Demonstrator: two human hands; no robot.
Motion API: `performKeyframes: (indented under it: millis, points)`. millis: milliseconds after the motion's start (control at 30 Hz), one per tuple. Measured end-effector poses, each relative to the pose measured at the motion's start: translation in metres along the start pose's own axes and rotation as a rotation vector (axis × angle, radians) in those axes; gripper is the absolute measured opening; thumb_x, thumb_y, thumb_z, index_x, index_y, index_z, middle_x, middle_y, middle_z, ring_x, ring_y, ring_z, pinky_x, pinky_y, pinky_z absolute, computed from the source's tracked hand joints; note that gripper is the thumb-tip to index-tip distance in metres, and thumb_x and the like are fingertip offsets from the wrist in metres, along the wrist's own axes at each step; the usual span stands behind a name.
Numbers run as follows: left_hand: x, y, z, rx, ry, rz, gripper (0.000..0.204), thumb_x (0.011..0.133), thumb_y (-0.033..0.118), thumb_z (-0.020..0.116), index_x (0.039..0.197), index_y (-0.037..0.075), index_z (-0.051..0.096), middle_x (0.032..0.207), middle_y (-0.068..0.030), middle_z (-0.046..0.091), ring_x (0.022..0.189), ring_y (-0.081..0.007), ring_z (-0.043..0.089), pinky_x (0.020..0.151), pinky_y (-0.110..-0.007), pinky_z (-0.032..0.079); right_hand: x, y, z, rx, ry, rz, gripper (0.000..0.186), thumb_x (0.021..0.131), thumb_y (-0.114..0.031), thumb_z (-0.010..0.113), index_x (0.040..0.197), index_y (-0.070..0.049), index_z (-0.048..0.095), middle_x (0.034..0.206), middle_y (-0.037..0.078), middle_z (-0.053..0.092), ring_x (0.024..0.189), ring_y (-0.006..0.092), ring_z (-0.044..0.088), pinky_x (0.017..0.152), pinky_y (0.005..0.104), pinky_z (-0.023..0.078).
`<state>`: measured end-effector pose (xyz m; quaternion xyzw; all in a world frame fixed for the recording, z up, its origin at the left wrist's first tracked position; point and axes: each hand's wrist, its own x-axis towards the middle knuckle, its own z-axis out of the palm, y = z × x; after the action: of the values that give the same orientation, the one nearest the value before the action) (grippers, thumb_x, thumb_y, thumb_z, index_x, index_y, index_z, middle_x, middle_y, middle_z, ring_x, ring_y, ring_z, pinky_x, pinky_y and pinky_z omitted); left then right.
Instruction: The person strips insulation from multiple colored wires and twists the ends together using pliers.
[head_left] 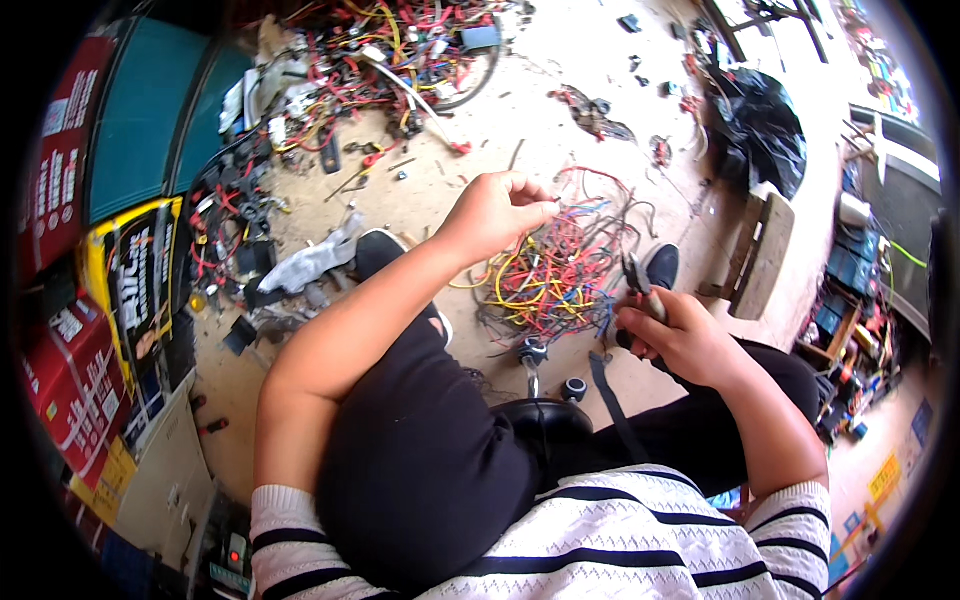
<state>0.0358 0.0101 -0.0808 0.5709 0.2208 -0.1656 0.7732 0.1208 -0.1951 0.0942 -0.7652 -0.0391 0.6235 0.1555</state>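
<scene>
Over the far edge of a tangled heap of red, yellow, blue and black wires (550, 280), my left hand (492, 218) is closed in a pinch. A tiny dark bit shows at its fingertips, too small to name. My right hand (672, 335) is wrapped round the handles of pliers (633, 275) at the heap's right side. The pliers' dark jaws point up and away from me, apart from my left hand. The wire heap lies on the floor between my dark shoes (662, 268).
A larger pile of wires and scrap (400, 60) covers the far left floor. Boxes (65, 390) line the left. At right are a black plastic bag (760, 125) and a wooden stool (757, 250). A wheeled seat base (533, 352) is beneath me.
</scene>
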Motion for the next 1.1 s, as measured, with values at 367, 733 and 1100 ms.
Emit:
performKeyframes:
  millis: [367, 733, 1100]
  points:
    - [-0.032, 0.043, 0.034, -0.240, -0.228, 0.030, 0.017, 0.085, 0.009, 0.074, 0.096, -0.001, 0.067, 0.087, -0.0046, 0.070, 0.080, -0.0072, 0.064, 0.074, -0.023, 0.052, 0.010, 0.010, 0.001, -0.044, -0.003, 0.048, 0.040, 0.098, -0.037, 0.056, 0.102, 0.002, 0.059, 0.071, 0.006, 0.060, 0.067, 0.0128, 0.058, 0.065, 0.0297, 0.048]
    - [-0.034, 0.039, 0.037, -0.149, -0.219, 0.009, 0.016, 0.085, 0.009, 0.074, 0.096, -0.002, 0.068, 0.087, -0.0046, 0.070, 0.079, -0.0079, 0.065, 0.074, -0.024, 0.052, 0.008, 0.004, 0.000, -0.158, 0.051, 0.049, 0.042, 0.097, -0.038, 0.056, 0.096, 0.003, 0.059, 0.069, 0.011, 0.062, 0.065, 0.0197, 0.061, 0.064, 0.0346, 0.048]
    - [-0.033, 0.043, 0.037, -0.162, -0.179, 0.003, 0.017, 0.086, 0.012, 0.073, 0.094, -0.002, 0.068, 0.080, -0.0029, 0.069, 0.070, -0.0054, 0.062, 0.064, -0.021, 0.050, 0.008, 0.001, -0.002, -0.316, 0.106, 0.033, 0.044, 0.096, -0.041, 0.056, 0.089, 0.002, 0.062, 0.074, 0.016, 0.066, 0.076, 0.0343, 0.065, 0.070, 0.0425, 0.048]
